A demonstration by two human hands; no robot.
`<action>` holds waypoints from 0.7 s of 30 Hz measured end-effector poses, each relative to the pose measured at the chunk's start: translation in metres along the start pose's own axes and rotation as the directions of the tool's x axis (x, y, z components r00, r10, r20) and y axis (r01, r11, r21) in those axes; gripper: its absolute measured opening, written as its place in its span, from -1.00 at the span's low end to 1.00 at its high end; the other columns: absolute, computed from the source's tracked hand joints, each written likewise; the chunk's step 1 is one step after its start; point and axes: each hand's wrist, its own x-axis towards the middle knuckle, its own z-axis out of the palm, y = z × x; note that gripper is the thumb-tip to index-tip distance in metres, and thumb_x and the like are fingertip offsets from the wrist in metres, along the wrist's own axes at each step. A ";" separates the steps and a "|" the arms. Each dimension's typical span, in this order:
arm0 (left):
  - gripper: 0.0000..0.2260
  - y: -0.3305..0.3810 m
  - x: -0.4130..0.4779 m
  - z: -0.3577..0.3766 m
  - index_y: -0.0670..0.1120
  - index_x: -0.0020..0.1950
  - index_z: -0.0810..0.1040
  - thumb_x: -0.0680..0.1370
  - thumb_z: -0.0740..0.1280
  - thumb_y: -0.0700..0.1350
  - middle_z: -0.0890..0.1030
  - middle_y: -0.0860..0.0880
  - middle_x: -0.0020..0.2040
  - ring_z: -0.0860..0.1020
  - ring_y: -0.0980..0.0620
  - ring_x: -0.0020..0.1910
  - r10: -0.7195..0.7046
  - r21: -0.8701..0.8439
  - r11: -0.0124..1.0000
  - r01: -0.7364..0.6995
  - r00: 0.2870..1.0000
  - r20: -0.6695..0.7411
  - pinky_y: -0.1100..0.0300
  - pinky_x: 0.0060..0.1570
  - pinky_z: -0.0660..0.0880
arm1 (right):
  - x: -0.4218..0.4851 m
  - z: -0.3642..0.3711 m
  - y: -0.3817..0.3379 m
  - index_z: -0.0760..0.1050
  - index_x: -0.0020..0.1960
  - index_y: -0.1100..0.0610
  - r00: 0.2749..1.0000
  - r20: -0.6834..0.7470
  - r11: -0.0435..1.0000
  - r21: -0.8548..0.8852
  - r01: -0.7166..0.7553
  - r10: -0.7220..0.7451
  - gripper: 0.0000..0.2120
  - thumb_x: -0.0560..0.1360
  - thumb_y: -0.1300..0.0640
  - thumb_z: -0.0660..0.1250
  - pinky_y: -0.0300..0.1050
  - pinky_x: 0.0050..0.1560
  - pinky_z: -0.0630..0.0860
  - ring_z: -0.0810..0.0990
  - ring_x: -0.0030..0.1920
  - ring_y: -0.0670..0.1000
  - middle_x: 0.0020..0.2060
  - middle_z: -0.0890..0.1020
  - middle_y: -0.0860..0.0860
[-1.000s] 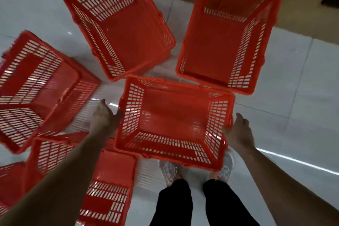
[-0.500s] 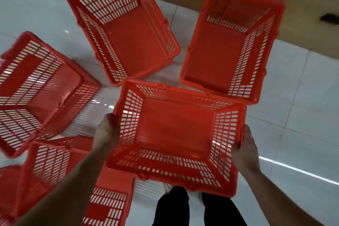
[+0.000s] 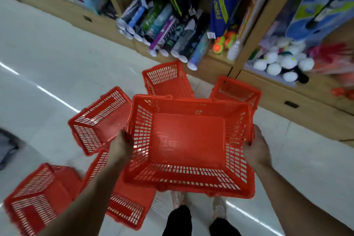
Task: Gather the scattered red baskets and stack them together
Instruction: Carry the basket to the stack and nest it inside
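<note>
I hold one red basket (image 3: 188,140) up in front of me, upright and empty, well above the floor. My left hand (image 3: 120,147) grips its left rim and my right hand (image 3: 255,149) grips its right rim. Several other red baskets lie scattered on the floor: one at the left (image 3: 99,120), one under my left forearm (image 3: 126,207), one at the far lower left (image 3: 38,197), one behind the held basket (image 3: 166,80) and one at the back right (image 3: 235,88), partly hidden by the held basket.
A wooden shelf unit (image 3: 287,101) runs along the back with shuttlecock tubes (image 3: 162,36), white balls (image 3: 283,61) and racket bags. The white tiled floor (image 3: 47,59) stretches to the left. My feet (image 3: 199,207) stand just below the held basket. A grey object (image 3: 7,149) sits at the left edge.
I have lifted the gripped basket off the floor and raised my head, so the shelves have come into view and the floor baskets look smaller.
</note>
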 end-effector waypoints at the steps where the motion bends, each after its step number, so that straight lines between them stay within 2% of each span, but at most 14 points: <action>1: -0.90 0.007 -0.018 -0.021 -0.11 0.08 0.45 0.61 0.26 -0.13 0.64 -0.23 0.01 0.56 -0.21 -0.14 -0.002 -0.023 1.000 0.002 1.000 -0.028 0.08 -0.19 0.32 | -0.004 -0.017 -0.016 0.27 0.47 -0.14 1.000 0.006 1.000 -0.003 0.030 -0.030 -0.50 0.57 0.10 0.25 0.13 0.05 0.55 0.62 0.08 0.23 0.15 0.62 0.08; 3: -0.84 0.014 -0.055 -0.058 -0.12 0.15 0.46 0.59 0.27 -0.12 0.64 -0.21 0.04 0.55 -0.15 -0.16 -0.007 -0.074 0.997 0.000 0.995 -0.098 0.08 -0.17 0.34 | -0.015 -0.048 -0.046 0.24 0.50 -0.14 0.995 0.013 0.995 0.005 0.098 -0.098 -0.43 0.54 0.16 0.26 0.14 0.07 0.55 0.61 0.11 0.25 0.20 0.62 0.11; 7: -0.74 0.013 -0.141 -0.120 -0.12 0.26 0.45 0.58 0.30 -0.10 0.64 -0.23 0.09 0.59 -0.31 0.03 -0.067 -0.131 0.991 0.030 0.956 -0.285 0.03 -0.11 0.40 | -0.044 -0.093 -0.098 0.27 0.50 -0.05 0.956 0.018 0.956 0.025 0.291 -0.292 -0.38 0.48 0.25 0.25 0.11 0.12 0.52 0.58 0.17 0.26 0.27 0.59 0.13; 10: -0.77 -0.002 -0.223 -0.156 -0.09 0.21 0.48 0.57 0.34 -0.10 0.67 -0.17 0.01 0.62 -0.21 -0.05 -0.165 -0.222 0.972 0.070 0.881 -0.444 0.08 -0.13 0.40 | -0.071 -0.109 -0.136 0.32 0.47 -0.02 0.892 0.071 0.894 0.063 0.443 -0.446 -0.42 0.48 0.26 0.26 0.00 0.13 0.47 0.58 0.19 0.21 0.24 0.60 0.12; 12: -0.77 -0.018 -0.282 -0.172 -0.07 0.19 0.49 0.56 0.36 -0.09 0.66 -0.11 0.01 0.60 -0.10 -0.09 -0.250 -0.298 0.949 0.098 0.813 -0.526 0.10 -0.12 0.39 | -0.094 -0.112 -0.161 0.32 0.46 -0.04 0.841 0.121 0.850 0.093 0.518 -0.526 -0.42 0.48 0.26 0.29 -0.08 0.13 0.44 0.58 0.19 0.17 0.23 0.61 0.10; 15: -0.72 -0.053 -0.370 -0.184 -0.08 0.24 0.51 0.54 0.38 -0.11 0.66 -0.14 0.06 0.62 -0.18 0.00 -0.399 -0.388 0.903 0.183 0.690 -0.604 0.06 -0.05 0.44 | -0.139 -0.103 -0.196 0.29 0.49 -0.05 0.745 0.218 0.775 0.116 0.622 -0.630 -0.38 0.47 0.25 0.28 0.00 0.13 0.49 0.61 0.14 0.18 0.22 0.61 0.12; 19: -0.71 -0.102 -0.493 -0.180 -0.07 0.24 0.50 0.54 0.36 -0.07 0.65 -0.12 0.05 0.61 -0.19 0.02 -0.591 -0.524 0.801 0.288 0.517 -0.619 0.02 -0.04 0.46 | -0.224 -0.074 -0.229 0.41 0.42 0.07 0.550 0.343 0.632 0.204 0.747 -0.761 -0.47 0.46 0.29 0.29 -0.11 0.07 0.42 0.60 0.14 0.20 0.18 0.62 0.13; 21: -0.71 -0.124 -0.554 -0.171 -0.09 0.25 0.50 0.54 0.35 -0.07 0.65 -0.14 0.09 0.60 -0.20 0.04 -0.672 -0.585 0.740 0.331 0.403 -0.621 0.02 -0.02 0.44 | -0.273 -0.058 -0.235 0.41 0.41 0.06 0.451 0.435 0.580 0.229 0.782 -0.780 -0.48 0.46 0.27 0.30 -0.03 0.09 0.47 0.60 0.14 0.21 0.17 0.63 0.14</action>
